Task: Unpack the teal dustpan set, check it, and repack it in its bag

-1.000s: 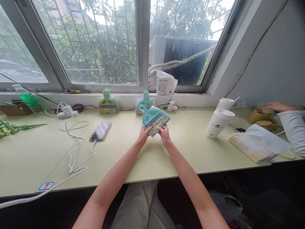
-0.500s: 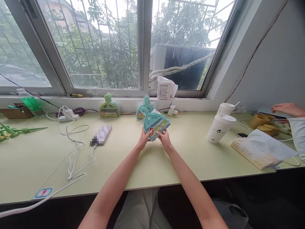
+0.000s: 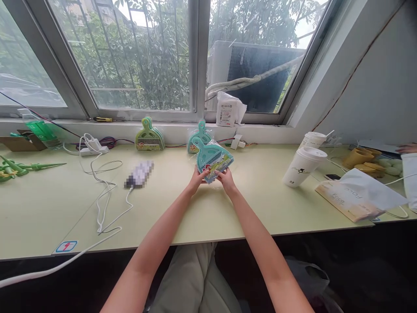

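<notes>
Landmark: the teal plastic mini dustpan-and-brush set in clear film wrap (image 3: 212, 159), being held just above the pale green tabletop (image 3: 247, 204); all places below are relative to it.
Far left: green plastic stakes (image 3: 19, 167) and a green bottle (image 3: 41, 130) are lying near the wall.
Left: a white power strip with looping white cable (image 3: 97, 182) is trailing toward the near edge; a blurred white device (image 3: 139, 174) is sitting between cable and set.
Left, behind: a green plastic dustpan set (image 3: 149, 137) is leaning on the sill.
Left hand (image 3: 197, 180): pinching the set's lower left corner, fingers closed on the wrap.
Right hand (image 3: 227, 180): gripping the lower right corner, thumb on top.
Directly behind: a second teal set (image 3: 198, 135) is standing against the sill.
Handling: probably light and stiff; the film is likely slippery and crinkly, so the rigid pan edge or handle seems the surest hold.
Right: two white lidded paper cups (image 3: 302, 165) are standing well apart; beyond, a white paper bag (image 3: 355, 198) is lying flat.
Far right: another person's hand (image 3: 408, 148) is resting by yellow items.
Open room: bare tabletop is showing just in front and to the right; the near table edge is lying below the wrists.
</notes>
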The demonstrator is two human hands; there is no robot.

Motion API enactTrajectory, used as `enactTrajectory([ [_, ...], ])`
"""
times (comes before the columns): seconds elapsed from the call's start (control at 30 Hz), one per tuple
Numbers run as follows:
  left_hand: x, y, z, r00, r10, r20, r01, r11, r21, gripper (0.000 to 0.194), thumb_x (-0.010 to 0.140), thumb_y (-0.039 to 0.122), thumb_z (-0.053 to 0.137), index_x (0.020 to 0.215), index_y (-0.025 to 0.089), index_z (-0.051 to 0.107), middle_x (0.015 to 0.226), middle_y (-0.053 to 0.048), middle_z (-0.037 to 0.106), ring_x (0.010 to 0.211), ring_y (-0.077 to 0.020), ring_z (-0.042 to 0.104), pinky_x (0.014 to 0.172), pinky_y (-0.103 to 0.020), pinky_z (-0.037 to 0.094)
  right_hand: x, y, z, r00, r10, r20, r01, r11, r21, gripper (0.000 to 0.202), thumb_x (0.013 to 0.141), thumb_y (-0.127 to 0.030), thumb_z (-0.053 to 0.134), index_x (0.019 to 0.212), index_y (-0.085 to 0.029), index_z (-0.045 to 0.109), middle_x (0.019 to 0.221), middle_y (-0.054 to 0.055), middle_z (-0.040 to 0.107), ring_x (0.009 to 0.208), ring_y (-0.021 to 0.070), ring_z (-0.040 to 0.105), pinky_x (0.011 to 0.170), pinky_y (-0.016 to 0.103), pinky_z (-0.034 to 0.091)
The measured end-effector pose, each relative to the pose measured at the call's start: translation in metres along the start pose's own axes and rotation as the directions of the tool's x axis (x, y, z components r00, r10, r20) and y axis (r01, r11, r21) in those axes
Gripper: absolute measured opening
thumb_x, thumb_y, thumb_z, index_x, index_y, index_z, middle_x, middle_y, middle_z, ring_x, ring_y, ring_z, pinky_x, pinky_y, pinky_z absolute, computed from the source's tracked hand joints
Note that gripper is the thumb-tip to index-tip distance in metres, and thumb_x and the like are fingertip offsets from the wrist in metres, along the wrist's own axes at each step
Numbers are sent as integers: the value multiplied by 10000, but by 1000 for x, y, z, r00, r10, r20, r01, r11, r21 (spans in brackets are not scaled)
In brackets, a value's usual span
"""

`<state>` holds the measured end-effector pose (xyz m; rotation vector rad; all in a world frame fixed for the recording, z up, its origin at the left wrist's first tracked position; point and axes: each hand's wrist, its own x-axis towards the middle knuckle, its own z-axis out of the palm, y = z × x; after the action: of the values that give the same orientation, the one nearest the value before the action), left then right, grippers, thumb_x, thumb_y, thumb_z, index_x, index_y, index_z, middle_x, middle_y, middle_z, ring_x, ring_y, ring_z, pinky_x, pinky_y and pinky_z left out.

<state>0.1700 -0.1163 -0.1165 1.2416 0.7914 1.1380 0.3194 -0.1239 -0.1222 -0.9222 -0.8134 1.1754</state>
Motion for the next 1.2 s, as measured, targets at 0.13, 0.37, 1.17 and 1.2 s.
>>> enactTrajectory([
  [0.13,-1,0,0,1000,16,21,-16,1000,4,642,742,485,712,1255,270,391,1241,-96,622,876,-232,704,712,-394,581,3,-3,-5,998,3,56,-3,1000,-15,484,614,-207,788,1011,-231,513,1004,43,685,942,213,680,844,399,601],
  [0.37,0,1,1,1000,4,15,-3,1000,-20,689,722,440,730,1273,269,355,1254,-103,614,761,-218,708,651,-398,592,1,2,-4,1000,-6,26,7,1000,-29,479,644,-223,782,1030,-241,499,1026,38,680,945,198,678,881,400,593],
  [1.17,1,-3,-2,998,-13,67,15,999,-31,711,749,405,708,1327,305,307,1264,-84,612,722,-201,713,702,-409,590,3,-7,-12,990,43,133,-41,999,-18,427,633,-150,770,981,-212,529,1040,51,694,968,229,676,876,427,590],
  [1.2,0,-2,-1,997,-11,72,14,999,-33,710,753,398,705,1333,309,303,1270,-83,609,717,-200,713,698,-410,590,3,-7,-13,989,41,139,-39,999,-20,429,637,-152,770,988,-210,532,1048,51,694,970,225,676,876,417,589],
])
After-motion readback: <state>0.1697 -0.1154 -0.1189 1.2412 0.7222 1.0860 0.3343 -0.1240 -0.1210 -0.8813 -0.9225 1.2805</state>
